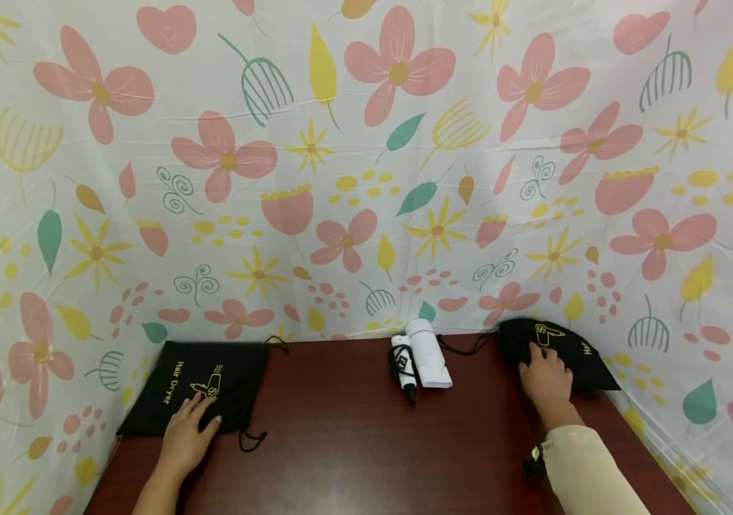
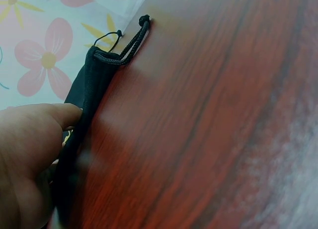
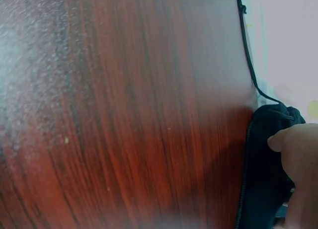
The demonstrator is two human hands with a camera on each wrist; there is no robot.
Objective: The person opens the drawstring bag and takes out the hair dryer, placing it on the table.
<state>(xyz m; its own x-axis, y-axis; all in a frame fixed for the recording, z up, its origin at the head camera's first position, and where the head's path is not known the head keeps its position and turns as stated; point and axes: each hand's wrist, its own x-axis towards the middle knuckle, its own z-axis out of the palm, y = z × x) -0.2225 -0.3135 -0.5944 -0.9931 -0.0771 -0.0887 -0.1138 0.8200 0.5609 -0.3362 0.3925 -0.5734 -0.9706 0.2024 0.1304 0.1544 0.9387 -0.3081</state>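
A: How are the fingers placed?

B: Those of the left hand [image 1: 187, 433] are spread, fairly straight, over the near part of the left bag [image 1: 237, 368], lower left in the head view; no grip is seen. Those of the right hand [image 1: 549, 379] are rested loosely on the right bag [image 1: 581, 361], right of centre, with nothing seen to be clasped.

A: How might the bags best be handled?

B: Light, even contact would seem best, with the cloth smoothed rather than dragged. The fingers should be kept clear of the left bag's drawstring [image 2: 137, 45]. More care is advised with the right bag: it seems to reach past the right edge of the worktop [image 1: 353, 443], and could be pushed off sideways.

A: And farther out?

B: The dryer [image 1: 429, 357] is laid between the bags, near the worktop's far edge, its cord [image 1: 395, 363] wound round the handle. The patterned sheet [image 1: 353, 107] is hung behind.

A: What cannot be made out?

B: Whether anything is held in either bag. The right bag's lettering is partly lost. In both wrist views the hands are cut off by the frame, and most fingertips are hidden.
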